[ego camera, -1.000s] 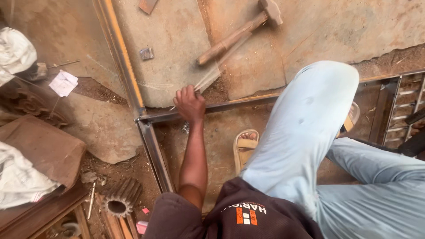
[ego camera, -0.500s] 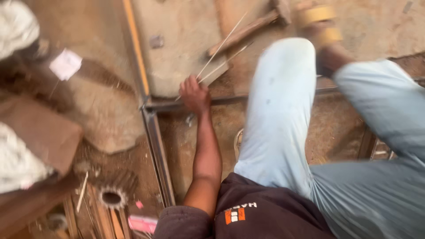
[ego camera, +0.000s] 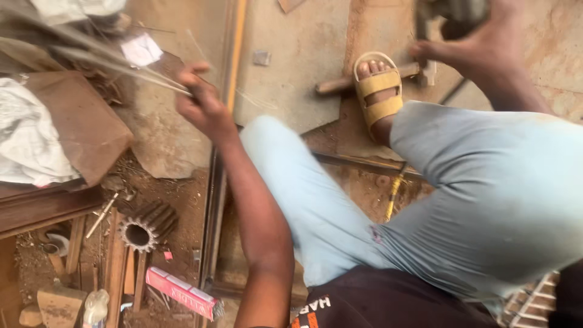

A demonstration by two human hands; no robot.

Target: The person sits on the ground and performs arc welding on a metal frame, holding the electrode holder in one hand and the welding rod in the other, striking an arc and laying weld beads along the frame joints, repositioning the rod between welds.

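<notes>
Thin metal rods (ego camera: 115, 67) were pinched in a bundle by the left hand (ego camera: 203, 103), lifted clear of the ground and pointing up-left, already gathered. Whether the right hand (ego camera: 486, 45), blurred at a hammer (ego camera: 370, 79), gripped it could not be told. Nearby lay a steel frame (ego camera: 215, 182), gear (ego camera: 146, 228) and red box (ego camera: 182, 291).

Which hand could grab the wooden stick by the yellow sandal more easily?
Probably the right. The right hand is close to the far end of the wooden stick, beside the sandal. The left hand is farther off and already gripping a bunch of thin rods.
</notes>
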